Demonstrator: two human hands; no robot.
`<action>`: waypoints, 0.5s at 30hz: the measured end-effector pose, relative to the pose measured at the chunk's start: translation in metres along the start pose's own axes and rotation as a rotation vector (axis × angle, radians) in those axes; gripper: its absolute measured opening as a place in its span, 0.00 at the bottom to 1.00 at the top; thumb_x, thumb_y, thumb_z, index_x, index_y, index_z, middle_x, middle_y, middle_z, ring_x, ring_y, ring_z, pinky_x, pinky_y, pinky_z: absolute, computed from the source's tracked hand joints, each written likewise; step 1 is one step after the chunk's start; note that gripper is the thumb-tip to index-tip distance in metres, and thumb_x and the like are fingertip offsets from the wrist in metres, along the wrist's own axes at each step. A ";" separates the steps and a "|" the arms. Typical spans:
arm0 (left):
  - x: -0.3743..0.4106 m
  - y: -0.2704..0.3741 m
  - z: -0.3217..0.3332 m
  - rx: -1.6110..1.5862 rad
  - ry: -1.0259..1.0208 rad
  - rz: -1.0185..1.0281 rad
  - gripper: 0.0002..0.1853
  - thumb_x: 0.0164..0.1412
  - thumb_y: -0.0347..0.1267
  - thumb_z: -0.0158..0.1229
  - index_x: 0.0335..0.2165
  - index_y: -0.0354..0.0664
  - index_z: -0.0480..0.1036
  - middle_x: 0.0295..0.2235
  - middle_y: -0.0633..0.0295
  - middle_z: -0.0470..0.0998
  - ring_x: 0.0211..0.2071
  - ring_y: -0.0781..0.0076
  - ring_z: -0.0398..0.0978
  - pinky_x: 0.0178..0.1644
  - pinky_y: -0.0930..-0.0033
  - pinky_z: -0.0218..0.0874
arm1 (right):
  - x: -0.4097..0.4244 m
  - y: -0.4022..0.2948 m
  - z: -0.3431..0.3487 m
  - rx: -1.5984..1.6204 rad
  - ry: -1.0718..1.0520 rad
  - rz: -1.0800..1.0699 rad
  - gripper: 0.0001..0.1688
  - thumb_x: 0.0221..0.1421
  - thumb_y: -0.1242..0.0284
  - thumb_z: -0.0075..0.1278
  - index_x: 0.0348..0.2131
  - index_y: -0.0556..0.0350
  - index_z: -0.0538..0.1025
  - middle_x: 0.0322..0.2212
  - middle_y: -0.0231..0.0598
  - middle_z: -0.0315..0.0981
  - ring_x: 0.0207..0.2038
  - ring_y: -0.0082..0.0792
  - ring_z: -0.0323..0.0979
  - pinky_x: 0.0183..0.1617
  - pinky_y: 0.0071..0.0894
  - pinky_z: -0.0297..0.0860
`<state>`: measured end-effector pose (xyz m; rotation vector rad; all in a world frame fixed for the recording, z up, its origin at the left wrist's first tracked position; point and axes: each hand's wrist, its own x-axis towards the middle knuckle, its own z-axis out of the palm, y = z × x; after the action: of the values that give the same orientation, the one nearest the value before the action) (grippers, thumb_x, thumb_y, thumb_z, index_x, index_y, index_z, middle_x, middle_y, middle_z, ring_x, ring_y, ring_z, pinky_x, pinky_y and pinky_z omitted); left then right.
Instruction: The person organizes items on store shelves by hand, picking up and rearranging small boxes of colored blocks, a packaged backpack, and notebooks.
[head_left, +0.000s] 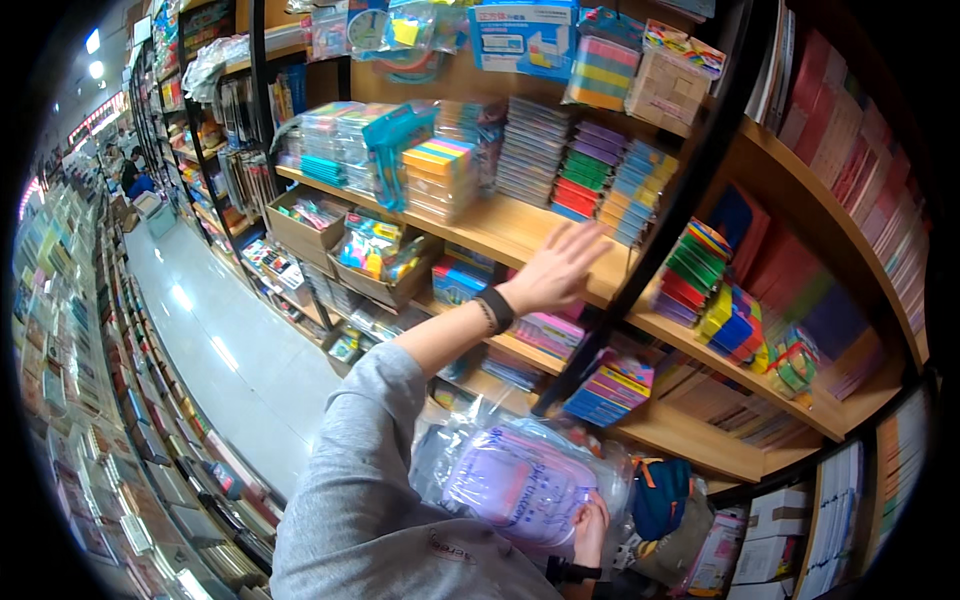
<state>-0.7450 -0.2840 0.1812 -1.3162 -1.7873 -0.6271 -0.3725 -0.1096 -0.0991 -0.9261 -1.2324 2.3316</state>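
My left hand reaches over the edge of a wooden shelf, fingers spread and somewhat blurred, with nothing visible in it. Just beyond it stand stacks of small packs in purple, green and red and in blue and yellow. Low down, close to my body, my right hand has its fingers bent on the right edge of a lilac backpack in a clear plastic bag. The backpack bears writing and a drawing. Black bands circle both my wrists.
A black shelf upright rises right of my left hand. Cardboard boxes of small packets jut out below the shelf. A teal bag lies right of the lilac backpack. A tiled aisle runs along the left, beside long rows of books.
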 end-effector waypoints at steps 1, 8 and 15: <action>-0.009 -0.017 -0.022 0.056 -0.015 -0.007 0.34 0.46 0.28 0.55 0.55 0.42 0.58 0.57 0.48 0.58 0.59 0.51 0.55 0.62 0.52 0.45 | -0.009 0.011 -0.001 0.025 0.022 0.014 0.18 0.53 0.77 0.43 0.46 0.59 0.68 0.18 0.34 0.63 0.19 0.26 0.62 0.21 0.25 0.60; -0.070 -0.159 -0.124 0.516 0.165 -0.350 0.28 0.43 0.20 0.50 0.48 0.38 0.64 0.55 0.49 0.61 0.60 0.48 0.52 0.61 0.49 0.44 | -0.038 0.045 0.026 -0.024 0.165 0.012 0.15 0.53 0.76 0.43 0.42 0.57 0.70 0.18 0.32 0.62 0.19 0.24 0.61 0.22 0.24 0.59; -0.090 -0.207 -0.149 0.488 0.045 -0.157 0.26 0.46 0.20 0.49 0.48 0.43 0.66 0.48 0.58 0.69 0.57 0.54 0.59 0.59 0.55 0.50 | -0.034 0.048 0.133 -0.117 0.002 -0.057 0.15 0.52 0.79 0.42 0.42 0.59 0.70 0.16 0.34 0.64 0.19 0.25 0.64 0.21 0.22 0.60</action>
<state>-0.8812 -0.5159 0.2026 -0.8319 -1.8656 -0.2700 -0.4392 -0.2358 -0.0708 -0.9175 -1.3886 2.2348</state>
